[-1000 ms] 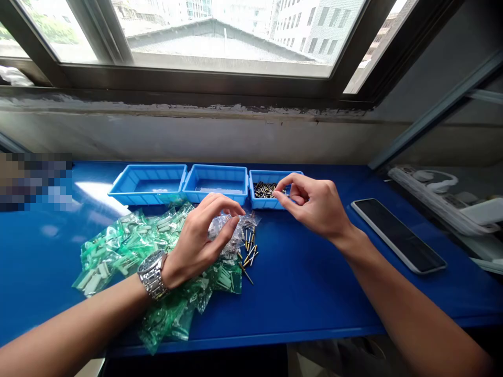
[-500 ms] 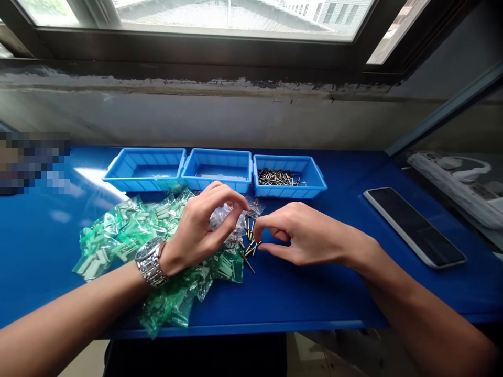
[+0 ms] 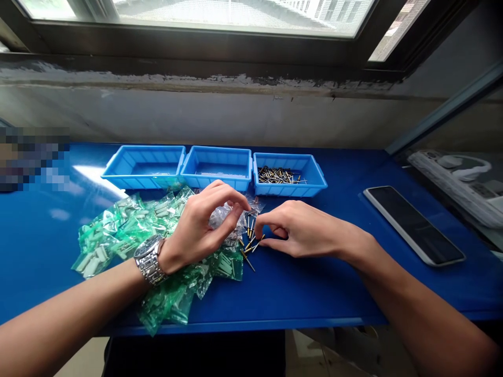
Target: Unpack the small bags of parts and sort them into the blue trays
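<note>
My left hand (image 3: 210, 220), with a steel watch on its wrist, is curled over the small clear bags (image 3: 236, 222). Its thumb and index tips meet in a pinch; whatever they hold is too small to make out. Just to the right, my right hand (image 3: 293, 230) bends down with index finger and thumb closed around the end of a thin metal pin (image 3: 257, 244). Several loose pins with silver shafts and gold-coloured collars (image 3: 248, 252) lie on the blue table between the hands. Green-tinted bags of pale strips (image 3: 118, 230) are heaped under and left of my left hand.
Three blue trays stand in a row behind the hands. The right tray (image 3: 291, 191) holds many pins; the middle tray (image 3: 218, 183) and left tray (image 3: 133, 183) show a little clear plastic. A phone (image 3: 414, 225) lies at the right, near a power strip (image 3: 451, 183).
My right hand has risen slightly, and its thumb and index finger have drawn closer together at a pin, which has shifted slightly. My left hand stays almost still.
</note>
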Demonstrator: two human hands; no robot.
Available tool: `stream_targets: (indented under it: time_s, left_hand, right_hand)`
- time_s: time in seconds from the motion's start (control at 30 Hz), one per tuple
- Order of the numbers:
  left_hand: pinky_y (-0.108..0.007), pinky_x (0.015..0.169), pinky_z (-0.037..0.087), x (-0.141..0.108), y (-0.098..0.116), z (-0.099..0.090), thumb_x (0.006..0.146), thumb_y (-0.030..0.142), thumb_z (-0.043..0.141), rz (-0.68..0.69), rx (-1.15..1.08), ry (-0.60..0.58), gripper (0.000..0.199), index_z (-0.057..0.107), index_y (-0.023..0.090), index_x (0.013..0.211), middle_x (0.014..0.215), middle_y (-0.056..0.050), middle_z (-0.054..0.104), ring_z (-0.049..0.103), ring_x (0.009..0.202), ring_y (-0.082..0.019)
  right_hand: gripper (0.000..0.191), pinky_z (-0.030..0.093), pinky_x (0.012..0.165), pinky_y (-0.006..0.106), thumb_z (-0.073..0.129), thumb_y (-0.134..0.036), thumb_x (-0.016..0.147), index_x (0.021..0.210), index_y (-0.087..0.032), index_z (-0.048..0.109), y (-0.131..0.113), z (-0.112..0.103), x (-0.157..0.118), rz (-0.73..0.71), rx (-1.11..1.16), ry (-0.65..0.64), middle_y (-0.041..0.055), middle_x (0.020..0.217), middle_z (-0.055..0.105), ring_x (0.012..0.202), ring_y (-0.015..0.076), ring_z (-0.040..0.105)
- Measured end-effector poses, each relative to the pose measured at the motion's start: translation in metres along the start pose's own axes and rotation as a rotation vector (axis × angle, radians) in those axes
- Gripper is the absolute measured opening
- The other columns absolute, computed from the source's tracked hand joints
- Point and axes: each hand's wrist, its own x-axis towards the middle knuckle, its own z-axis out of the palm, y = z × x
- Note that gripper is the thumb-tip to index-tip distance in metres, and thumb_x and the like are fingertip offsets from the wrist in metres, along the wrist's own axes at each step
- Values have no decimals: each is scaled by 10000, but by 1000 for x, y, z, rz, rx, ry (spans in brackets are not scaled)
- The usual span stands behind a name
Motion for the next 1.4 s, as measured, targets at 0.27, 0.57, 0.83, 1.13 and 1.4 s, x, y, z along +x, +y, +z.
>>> stream_targets:
  time_s: [0.27,0.57,0.83,1.13,1.4]
  left_hand:
    - [-367,816,491,2,-1,0,996,124,622,20,53,-11,84,695,163,988,925,-38,720,606,875,-188]
    - [-373,811,503,0,-5,1,959,187,716,39,83,-45,21,713,167,963,904,-49,715,590,890,-212]
    - [-371,801,501,0,-6,2,953,195,742,40,70,-17,45,715,159,947,894,-50,712,597,860,-205]
    - [-361,804,509,1,-6,1,954,172,745,31,93,-21,31,718,167,941,903,-50,711,587,897,-211]
    - [-371,833,524,0,-6,2,962,170,721,50,43,-60,21,703,176,971,963,-59,725,591,945,-217]
  right_hand:
    - [29,312,537,228,758,-212,898,899,-185,749,3,1,0,-76,31,260,-61,626,502,527,87,436]
    - [40,337,534,219,757,-197,901,916,-169,733,2,9,3,-178,19,571,-68,632,503,522,81,402]
    - [42,338,528,222,757,-189,893,919,-171,729,0,12,4,-183,-1,586,-59,651,548,520,81,401]
    - [79,358,524,214,754,-146,863,929,-158,713,-5,14,4,-194,-7,682,-62,658,565,509,71,401]
    - [86,377,538,214,766,-172,886,954,-167,713,-10,19,5,-235,-6,739,-70,659,555,502,69,390]
